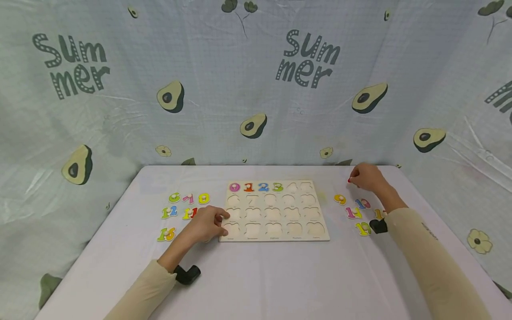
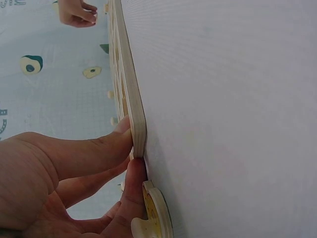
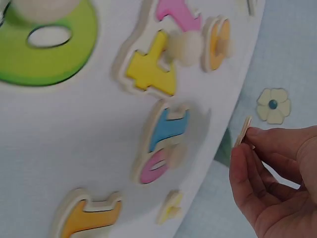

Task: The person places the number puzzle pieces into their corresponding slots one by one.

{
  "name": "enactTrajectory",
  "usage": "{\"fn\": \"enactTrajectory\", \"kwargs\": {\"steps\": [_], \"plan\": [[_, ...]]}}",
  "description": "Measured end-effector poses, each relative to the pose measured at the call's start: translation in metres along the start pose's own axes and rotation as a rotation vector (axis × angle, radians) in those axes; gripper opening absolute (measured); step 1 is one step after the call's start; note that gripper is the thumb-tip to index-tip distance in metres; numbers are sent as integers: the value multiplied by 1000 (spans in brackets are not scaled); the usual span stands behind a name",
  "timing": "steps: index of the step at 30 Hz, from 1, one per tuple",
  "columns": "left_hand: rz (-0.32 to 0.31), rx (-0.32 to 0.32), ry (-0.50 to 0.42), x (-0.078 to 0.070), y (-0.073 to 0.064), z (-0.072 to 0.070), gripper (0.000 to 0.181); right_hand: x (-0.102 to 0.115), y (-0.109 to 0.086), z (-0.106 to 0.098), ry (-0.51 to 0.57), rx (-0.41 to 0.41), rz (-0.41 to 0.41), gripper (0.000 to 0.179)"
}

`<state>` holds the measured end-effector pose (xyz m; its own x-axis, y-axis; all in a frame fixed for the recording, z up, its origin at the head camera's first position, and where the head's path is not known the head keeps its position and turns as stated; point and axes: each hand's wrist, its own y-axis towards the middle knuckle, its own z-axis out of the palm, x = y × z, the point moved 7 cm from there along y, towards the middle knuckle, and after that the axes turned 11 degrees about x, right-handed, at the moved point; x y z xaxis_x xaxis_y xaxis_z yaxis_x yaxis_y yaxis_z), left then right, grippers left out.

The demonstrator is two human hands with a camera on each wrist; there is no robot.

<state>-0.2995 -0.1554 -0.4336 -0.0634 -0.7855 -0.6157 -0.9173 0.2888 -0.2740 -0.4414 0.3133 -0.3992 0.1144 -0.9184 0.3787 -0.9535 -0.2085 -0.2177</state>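
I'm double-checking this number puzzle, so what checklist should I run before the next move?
1. Left hand steadying the board: ok, gripping its left edge.
2. 0, 1, 2 and 3 in the top row: ok.
3. Slot after 3 free: ok.
4. Right hand pinching a piece: ok.
5. Piece's number: cannot tell, edge-on.
6. Right hand over board: not ok, off to its right.

Bright, diffuse light, soft shadows on the white table [image 1: 304, 280], right wrist view slightly blurred (nearest knob [image 3: 45, 7] especially)
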Motion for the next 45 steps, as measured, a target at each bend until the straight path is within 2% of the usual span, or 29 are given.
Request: {"fn": "enactTrajectory", "kwargs": {"steps": [7,12,22,32,40,45], "plan": [[-2,-7,0,1,0,0,44,39,-2,-8,-9,-19,-87,19],[-1,-2,-2,1,-1,0,44,61,-4,-6,24,-13,-139,18],[4,-3,5,0,-1,0,44,99,0,12,111,-9,-221,15],[-3,-2,6,1,-1,1,44,134,14,35,134,33,-275,14],[18,8,10,0,-1,0,44,149,29,54,183,48,-287,14],[8,6,-1,0,0,0,44,152,35,61,204,56,-273,14]]}}
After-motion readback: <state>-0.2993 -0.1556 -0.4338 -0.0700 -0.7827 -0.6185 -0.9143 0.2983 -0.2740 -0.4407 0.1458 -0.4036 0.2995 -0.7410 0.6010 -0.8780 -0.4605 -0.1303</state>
